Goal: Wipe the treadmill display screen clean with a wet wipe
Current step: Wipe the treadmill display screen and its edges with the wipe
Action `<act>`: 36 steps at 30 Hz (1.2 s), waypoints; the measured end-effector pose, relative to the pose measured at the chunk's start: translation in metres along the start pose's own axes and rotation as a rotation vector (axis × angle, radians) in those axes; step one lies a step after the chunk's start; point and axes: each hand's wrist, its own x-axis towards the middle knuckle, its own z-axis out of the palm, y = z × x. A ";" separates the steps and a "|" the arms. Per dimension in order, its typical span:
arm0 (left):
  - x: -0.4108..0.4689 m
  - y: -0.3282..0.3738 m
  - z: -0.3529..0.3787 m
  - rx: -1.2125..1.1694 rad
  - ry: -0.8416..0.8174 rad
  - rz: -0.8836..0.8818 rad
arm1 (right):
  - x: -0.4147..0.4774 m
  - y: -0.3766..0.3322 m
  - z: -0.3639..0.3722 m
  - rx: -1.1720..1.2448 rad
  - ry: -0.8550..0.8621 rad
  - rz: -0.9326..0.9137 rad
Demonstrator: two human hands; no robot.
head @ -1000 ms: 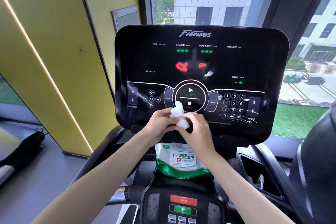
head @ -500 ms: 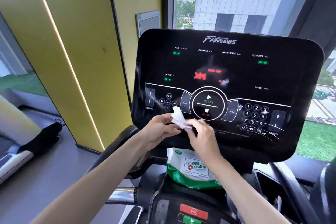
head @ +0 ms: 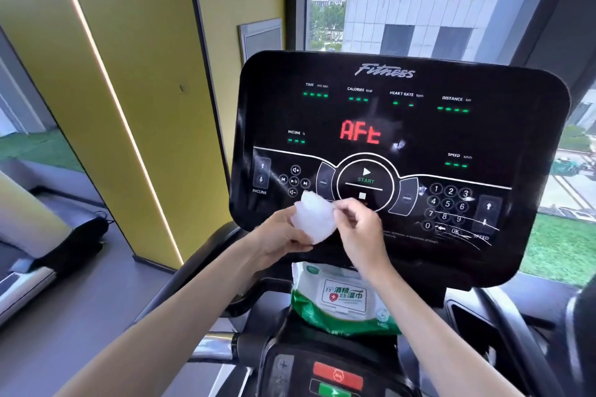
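Note:
The black treadmill display screen (head: 419, 138) stands in front of me, lit with red letters and green dashes. A white wet wipe (head: 314, 219) is spread out between my hands, just in front of the screen's lower edge below the media buttons. My left hand (head: 283, 235) holds the wipe from the left and below. My right hand (head: 358, 222) pinches its right edge. A small white smudge (head: 398, 145) shows on the screen right of the red letters.
A green and white pack of wet wipes (head: 345, 300) leans on the shelf under the screen. Lower control buttons (head: 335, 377) sit below it. A yellow wall (head: 145, 74) is at the left, another treadmill (head: 38, 255) at far left, a window behind.
The wipe has gone from a small crumpled wad to a wider, opened sheet between my hands. The view has shifted, so the screen sits further right in frame. The red readout has changed.

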 end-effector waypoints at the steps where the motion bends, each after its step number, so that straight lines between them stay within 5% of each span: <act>1: -0.001 0.000 0.000 0.005 -0.034 -0.035 | 0.002 0.000 -0.001 0.084 0.011 0.072; 7: 0.000 0.007 -0.003 -0.211 -0.103 0.004 | 0.013 0.004 -0.005 0.457 -0.003 0.366; 12: 0.004 0.011 0.001 0.102 -0.123 0.019 | 0.013 0.003 -0.008 0.370 -0.036 0.340; 16: 0.009 0.016 0.008 0.131 -0.051 0.061 | 0.014 0.007 -0.011 0.366 0.042 0.370; 18: 0.012 0.018 0.011 0.130 -0.003 0.106 | 0.014 0.010 -0.013 0.281 0.058 0.298; 22: 0.019 0.023 0.012 0.144 0.045 0.215 | 0.010 0.021 -0.016 -0.235 0.114 -0.134; 25: 0.024 0.028 0.013 0.217 0.012 0.248 | 0.007 0.025 -0.015 -0.376 0.076 -0.244; 31: 0.028 0.045 0.025 0.385 -0.102 0.317 | 0.011 0.021 -0.017 -0.150 0.028 -0.090; 36: 0.031 0.053 0.031 0.506 -0.038 0.423 | 0.017 0.017 -0.025 -0.022 0.050 0.008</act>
